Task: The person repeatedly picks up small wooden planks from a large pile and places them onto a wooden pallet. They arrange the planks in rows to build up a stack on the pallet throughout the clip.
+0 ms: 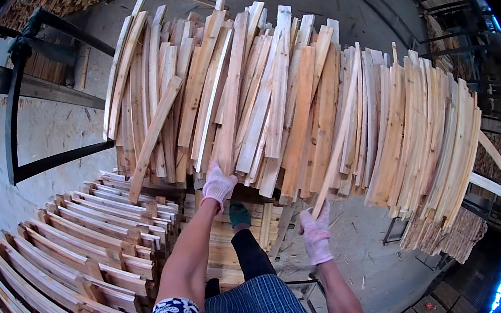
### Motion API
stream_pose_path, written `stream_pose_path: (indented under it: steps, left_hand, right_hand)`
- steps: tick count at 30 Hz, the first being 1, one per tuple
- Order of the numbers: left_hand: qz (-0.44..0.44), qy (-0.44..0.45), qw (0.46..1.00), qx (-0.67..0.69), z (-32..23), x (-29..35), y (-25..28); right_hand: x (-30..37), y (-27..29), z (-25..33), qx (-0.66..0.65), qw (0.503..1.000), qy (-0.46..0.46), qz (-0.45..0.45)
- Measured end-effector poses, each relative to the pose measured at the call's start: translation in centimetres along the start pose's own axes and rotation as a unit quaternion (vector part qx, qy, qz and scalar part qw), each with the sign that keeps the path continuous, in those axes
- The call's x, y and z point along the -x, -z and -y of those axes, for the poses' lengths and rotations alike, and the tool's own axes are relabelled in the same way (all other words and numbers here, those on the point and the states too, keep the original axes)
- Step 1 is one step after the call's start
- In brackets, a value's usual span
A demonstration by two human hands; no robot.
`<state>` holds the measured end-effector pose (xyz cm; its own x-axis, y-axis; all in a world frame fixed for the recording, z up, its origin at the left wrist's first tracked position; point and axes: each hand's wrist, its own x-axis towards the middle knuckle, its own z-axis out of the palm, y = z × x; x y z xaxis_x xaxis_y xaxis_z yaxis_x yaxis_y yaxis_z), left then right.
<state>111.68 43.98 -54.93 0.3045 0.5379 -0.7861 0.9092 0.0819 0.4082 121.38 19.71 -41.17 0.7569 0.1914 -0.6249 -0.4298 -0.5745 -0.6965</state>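
A broad heap of loose wooden strips (316,122) lies in front of me, most with their ends pointing toward me. My left hand (219,186), in a pale pink and white glove, is closed at the near end of a wide, light-brown strip (233,89). To its right, my right hand (317,234) wears a similar glove and grips the near end of a long, thin strip (341,147). That strip slants up and away across the top of the heap. Part of each hand's grip is hidden by its own fingers.
At the left stands a stack of strips layered with crosswise spacers (80,255). A dark metal frame (61,161) rises at the far left. Concrete floor (366,268) shows below the heap, with scattered wood scraps. More stacked wood (444,235) sits at the right.
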Motion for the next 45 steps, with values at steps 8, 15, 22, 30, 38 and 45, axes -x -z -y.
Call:
stream_pose_path:
  steps: [8, 15, 22, 30, 38, 45]
  left_hand:
    - [-0.163, -0.152, 0.967, 0.122, 7.9, -0.2, 3.6]
    - [-0.145, -0.236, 0.954, -0.110, -1.9, -0.1, 3.8]
    - [0.000, -0.039, 0.987, -0.158, -15.4, 1.3, -3.0]
    - [0.030, -0.019, 0.989, -0.144, -14.5, -0.1, -3.0]
    - [0.107, -0.052, 0.990, -0.080, -13.0, -3.3, -0.1]
    - [0.113, -0.074, 0.989, -0.065, -11.5, -4.4, -0.5]
  right_hand:
    - [-9.7, -8.8, 4.2, 0.320, 0.944, 0.084, -0.017]
    - [-13.5, -4.7, -1.0, 0.248, 0.953, 0.018, -0.173]
    - [-7.0, -2.9, -13.0, -0.306, 0.874, -0.357, -0.120]
    - [-10.4, -10.7, -11.1, -0.552, 0.764, -0.307, -0.134]
    - [-9.4, -14.9, -11.2, -0.308, 0.902, -0.271, -0.134]
    - [-12.6, -14.2, -5.8, -0.351, 0.906, -0.237, 0.020]
